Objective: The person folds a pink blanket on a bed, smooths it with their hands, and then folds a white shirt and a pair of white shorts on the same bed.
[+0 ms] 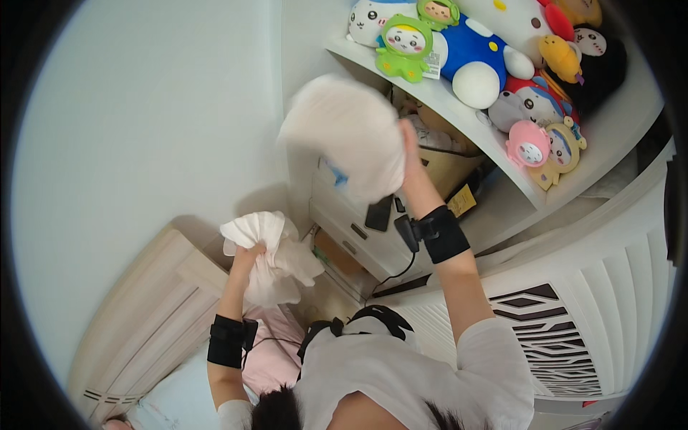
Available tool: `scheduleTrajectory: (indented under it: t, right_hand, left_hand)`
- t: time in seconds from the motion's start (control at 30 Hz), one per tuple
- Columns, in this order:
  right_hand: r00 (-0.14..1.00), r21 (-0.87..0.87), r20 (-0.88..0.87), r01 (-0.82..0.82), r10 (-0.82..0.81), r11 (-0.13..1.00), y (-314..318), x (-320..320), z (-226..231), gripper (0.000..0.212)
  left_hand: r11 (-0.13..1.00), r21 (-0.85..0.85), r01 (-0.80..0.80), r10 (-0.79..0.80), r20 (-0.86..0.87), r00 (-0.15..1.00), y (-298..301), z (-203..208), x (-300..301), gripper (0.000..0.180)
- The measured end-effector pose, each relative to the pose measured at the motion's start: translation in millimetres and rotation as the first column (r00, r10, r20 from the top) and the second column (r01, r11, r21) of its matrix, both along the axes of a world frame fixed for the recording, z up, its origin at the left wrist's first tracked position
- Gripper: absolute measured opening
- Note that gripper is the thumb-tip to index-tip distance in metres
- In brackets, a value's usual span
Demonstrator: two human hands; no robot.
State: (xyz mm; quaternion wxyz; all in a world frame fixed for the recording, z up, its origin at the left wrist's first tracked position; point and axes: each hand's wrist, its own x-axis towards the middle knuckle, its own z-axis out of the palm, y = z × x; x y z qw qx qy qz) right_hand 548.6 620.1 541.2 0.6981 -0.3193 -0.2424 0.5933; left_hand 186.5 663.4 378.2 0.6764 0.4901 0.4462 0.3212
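Note:
My left hand [248, 255] is closed around a bunched, thin white cloth or bag [281, 262], whose loose folds spread above and below the fist. Farther up and to the right, my right hand [411, 159] grips the edge of a large, soft white rounded thing [344, 136]. Motion blurs that thing, and its kind cannot be made out; most of my right fingers are behind it. The two white things are held apart from each other. Black bands with small devices circle both forearms.
Plush toys [476, 68] crowd a white shelf [437, 100] at the upper right. A dark phone [378, 215] lies on the white cabinet below. To the left stands a wooden headboard [154, 287], by a bed with pink fabric [271, 351]. A white slatted panel [616, 287] curves along the right.

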Motion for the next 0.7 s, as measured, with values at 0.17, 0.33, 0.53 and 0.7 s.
scheduleTrajectory:
  t: [0.17,0.33,0.53,0.7]
  right_hand:
    - [0.410,-0.250,0.726,-0.590,0.552,0.768,-1,-103,-57,0.034]
    - [0.359,-0.424,0.639,-0.575,0.681,0.700,-12,-149,-171,0.039]
    - [0.356,-0.603,0.344,-0.625,0.869,0.495,-45,-180,-255,0.042]
    - [0.044,-0.473,0.131,-0.875,0.990,0.102,-127,-221,-295,0.047]
  left_hand:
    - [0.998,0.007,-0.064,0.064,0.004,0.998,-51,19,10,0.040]
    - [0.996,-0.047,-0.076,0.074,-0.031,0.997,-103,-11,1,0.041]
    - [0.971,-0.118,-0.208,0.193,-0.126,0.973,-178,-54,-11,0.042]
    - [0.908,-0.214,-0.361,0.307,-0.246,0.919,-285,-88,-42,0.043]
